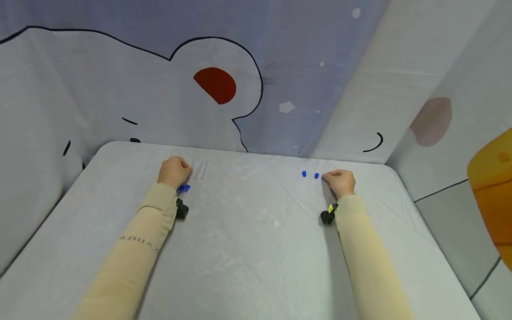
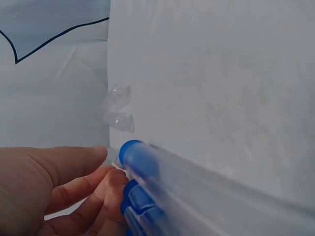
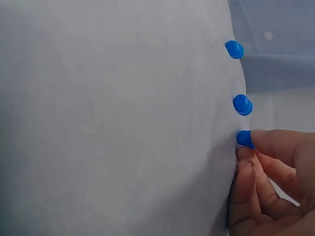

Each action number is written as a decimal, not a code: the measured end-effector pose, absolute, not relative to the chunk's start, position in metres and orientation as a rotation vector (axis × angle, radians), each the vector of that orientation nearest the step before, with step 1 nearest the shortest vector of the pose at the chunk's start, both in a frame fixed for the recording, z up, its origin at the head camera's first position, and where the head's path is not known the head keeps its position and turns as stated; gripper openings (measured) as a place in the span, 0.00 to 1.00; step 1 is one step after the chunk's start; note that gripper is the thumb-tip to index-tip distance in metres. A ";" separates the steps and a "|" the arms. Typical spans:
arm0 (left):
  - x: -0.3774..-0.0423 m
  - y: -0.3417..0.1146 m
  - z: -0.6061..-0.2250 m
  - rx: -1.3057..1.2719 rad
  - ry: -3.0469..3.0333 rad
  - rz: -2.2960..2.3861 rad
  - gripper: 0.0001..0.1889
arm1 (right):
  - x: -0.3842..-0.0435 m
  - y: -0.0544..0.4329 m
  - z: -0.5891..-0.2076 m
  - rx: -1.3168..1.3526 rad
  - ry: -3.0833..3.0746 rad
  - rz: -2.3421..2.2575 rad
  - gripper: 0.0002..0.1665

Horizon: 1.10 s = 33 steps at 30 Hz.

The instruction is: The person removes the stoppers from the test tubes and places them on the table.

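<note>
At the table's far left, my left hand (image 1: 174, 172) pinches the end of a clear plastic tube, mostly hidden by the fingers. Two similar clear tubes (image 1: 201, 170) lie just to its right; their open ends show in the left wrist view. Under the left wrist are several tubes with blue caps (image 2: 140, 160), lying beside the fingers. Over on the far right, my right hand (image 1: 340, 181) holds a small blue cap (image 3: 245, 139) between thumb and fingertips, against the table. Two more loose blue caps, one nearer (image 3: 242, 104) and one farther (image 3: 235, 49), sit in a row to its left.
A white cloth covers the table (image 1: 256, 240). Behind it hangs a printed curtain (image 1: 296, 80), with pale walls at both sides. An orange-yellow shape (image 1: 494, 195) stands at the right edge of the head view.
</note>
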State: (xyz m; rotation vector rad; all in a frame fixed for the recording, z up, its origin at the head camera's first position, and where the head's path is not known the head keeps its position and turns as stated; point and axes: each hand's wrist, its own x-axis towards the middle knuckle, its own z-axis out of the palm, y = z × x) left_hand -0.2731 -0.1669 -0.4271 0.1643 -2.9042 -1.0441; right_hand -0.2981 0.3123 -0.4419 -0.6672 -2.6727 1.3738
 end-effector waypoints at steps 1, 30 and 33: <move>-0.272 -0.167 -0.426 0.156 -2.902 -1.042 0.11 | -0.298 0.312 -0.441 -0.665 -2.674 1.377 0.14; -0.220 -0.178 -0.404 0.018 -2.917 -1.003 0.14 | -0.252 0.248 -0.422 -0.247 -2.456 1.515 0.15; -0.212 -0.173 -0.403 -0.013 -2.952 -1.027 0.13 | -0.243 0.239 -0.421 -0.209 -2.451 1.554 0.15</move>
